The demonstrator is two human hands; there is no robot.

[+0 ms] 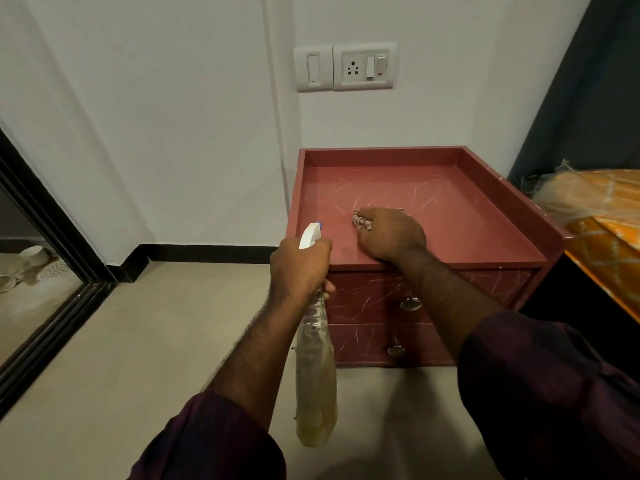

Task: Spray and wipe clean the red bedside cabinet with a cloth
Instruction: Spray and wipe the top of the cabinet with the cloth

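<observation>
The red bedside cabinet (450,216) stands against the white wall, its recessed top scratched and rimmed by a raised edge. My right hand (389,233) lies on that top near its front left, pressing a bunched striped cloth (360,221) that shows only at my fingertips. My left hand (299,268) grips the neck of a clear spray bottle (315,375) with a white nozzle, held just off the cabinet's front left corner. The bottle hangs down in front of the two drawers, which have metal knobs.
A bed with an orange cover (602,237) adjoins the cabinet on the right, below a dark curtain. A switch and socket plate (346,67) is on the wall above. A black-framed sliding door (45,271) runs along the left. Beige floor tiles lie in front.
</observation>
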